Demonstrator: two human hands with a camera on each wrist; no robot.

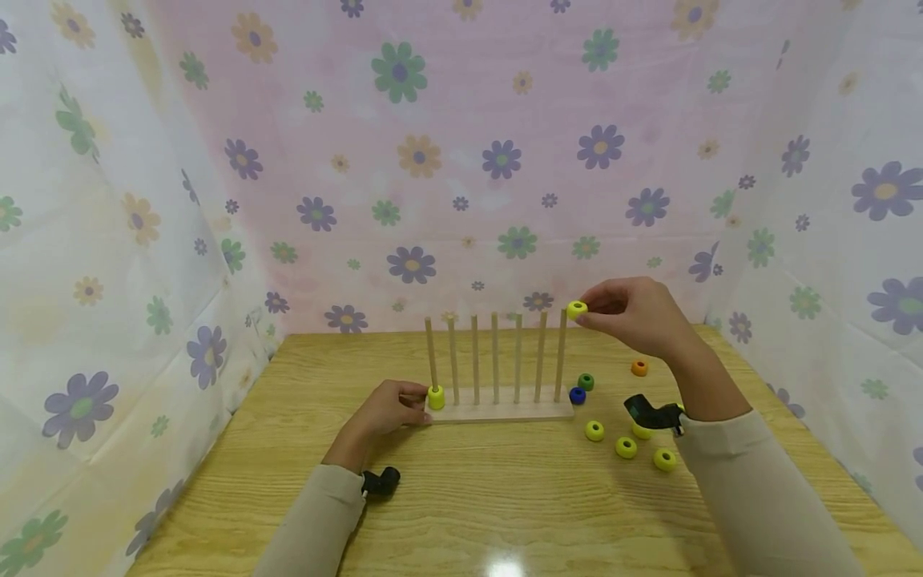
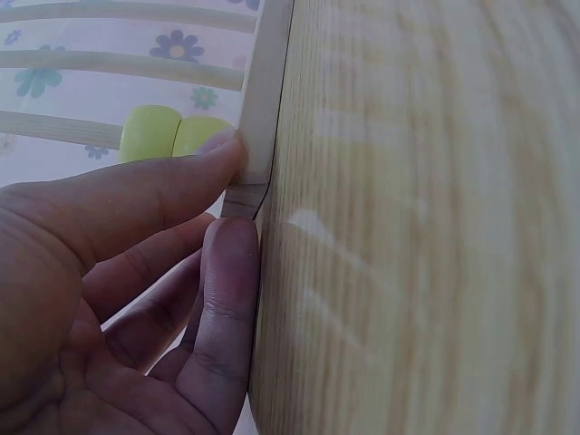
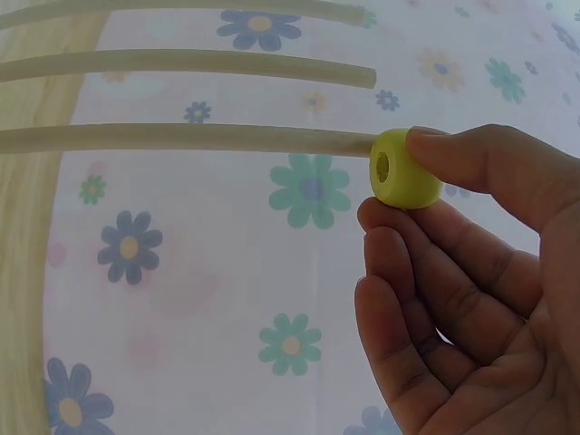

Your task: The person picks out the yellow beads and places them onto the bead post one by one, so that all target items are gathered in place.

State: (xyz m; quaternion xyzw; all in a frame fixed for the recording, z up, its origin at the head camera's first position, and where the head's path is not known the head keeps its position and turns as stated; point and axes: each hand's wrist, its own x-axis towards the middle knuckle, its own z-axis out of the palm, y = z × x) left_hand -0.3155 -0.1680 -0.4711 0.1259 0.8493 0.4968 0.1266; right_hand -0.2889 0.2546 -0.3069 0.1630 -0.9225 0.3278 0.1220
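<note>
A wooden peg rack (image 1: pixel 497 413) with several upright pegs stands on the table. My left hand (image 1: pixel 382 414) grips the left end of its base, and in the left wrist view the thumb (image 2: pixel 172 186) and fingers meet around that corner. Two stacked yellow beads (image 2: pixel 149 136) sit at the bottom of the leftmost peg. High on the right, my right hand (image 1: pixel 638 316) pinches another yellow bead (image 3: pixel 403 188) between thumb and fingertips. This bead is right at the tip of the rightmost peg (image 3: pixel 208 138), its hole facing roughly along the peg.
On the table (image 1: pixel 497 497) right of the rack lie a green bead (image 1: pixel 586 382), a blue bead (image 1: pixel 577 396) and an orange bead (image 1: pixel 639 369). Several yellow beads (image 1: pixel 626 449) are scattered nearer, some partly under the right wrist camera (image 1: pixel 652 414). Flowered cloth (image 1: pixel 461 160) surrounds the table.
</note>
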